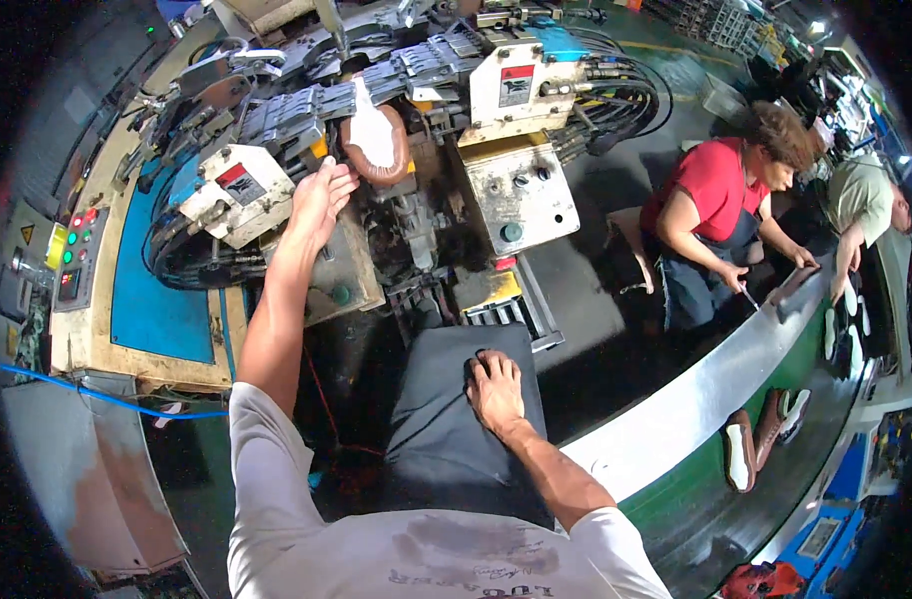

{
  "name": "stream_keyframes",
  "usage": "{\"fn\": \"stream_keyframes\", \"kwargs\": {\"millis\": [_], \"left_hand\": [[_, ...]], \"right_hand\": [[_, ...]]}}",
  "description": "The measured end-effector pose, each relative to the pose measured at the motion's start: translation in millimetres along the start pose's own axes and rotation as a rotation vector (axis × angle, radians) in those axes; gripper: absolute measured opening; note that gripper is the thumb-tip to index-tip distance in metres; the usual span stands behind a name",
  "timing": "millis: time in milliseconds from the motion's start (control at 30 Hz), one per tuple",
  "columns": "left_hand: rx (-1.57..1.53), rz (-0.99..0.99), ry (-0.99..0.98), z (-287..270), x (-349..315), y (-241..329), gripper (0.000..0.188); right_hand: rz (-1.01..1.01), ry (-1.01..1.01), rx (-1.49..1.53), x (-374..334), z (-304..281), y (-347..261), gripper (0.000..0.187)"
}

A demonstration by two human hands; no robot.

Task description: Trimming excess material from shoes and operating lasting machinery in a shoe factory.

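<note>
We are resting our right hand (496,391) at five o'clock, fingers loosely spread on dark cloth (431,429). At ten, we are holding our left hand (324,197) unclenched, just beside the brown shoe (378,142), which is sitting in the machine (416,225) at eleven.

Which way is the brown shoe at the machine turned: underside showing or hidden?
Underside showing: the brown shoe presents its white bottom, ringed by brown material.
</note>
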State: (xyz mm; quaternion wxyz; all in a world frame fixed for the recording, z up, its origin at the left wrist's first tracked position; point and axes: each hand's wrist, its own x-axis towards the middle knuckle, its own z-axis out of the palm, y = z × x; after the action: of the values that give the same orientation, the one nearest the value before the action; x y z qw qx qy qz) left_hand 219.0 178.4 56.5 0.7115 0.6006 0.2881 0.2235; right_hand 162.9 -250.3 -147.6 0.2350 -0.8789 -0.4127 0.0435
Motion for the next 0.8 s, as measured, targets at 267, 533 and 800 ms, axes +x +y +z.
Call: {"fn": "stream_keyframes", "kwargs": {"millis": [267,533,800], "left_hand": [[-0.394,-0.133,-0.194,53.5,10.7,-5.3,0.060],[-0.425,-0.156,-0.106,66.3,-8.7,-17.7,0.042],[-0.101,0.050,-0.213,88.7,-167.7,-21.4,0.055]], "right_hand": [[0.029,-0.045,0.084,-3.8,1.6,9.2,0.046],[-0.046,0.097,0.115,-5.1,-5.2,3.0,0.036],[0.155,-0.113,1.597,49.1,-107.9,-37.1,0.067]]}}
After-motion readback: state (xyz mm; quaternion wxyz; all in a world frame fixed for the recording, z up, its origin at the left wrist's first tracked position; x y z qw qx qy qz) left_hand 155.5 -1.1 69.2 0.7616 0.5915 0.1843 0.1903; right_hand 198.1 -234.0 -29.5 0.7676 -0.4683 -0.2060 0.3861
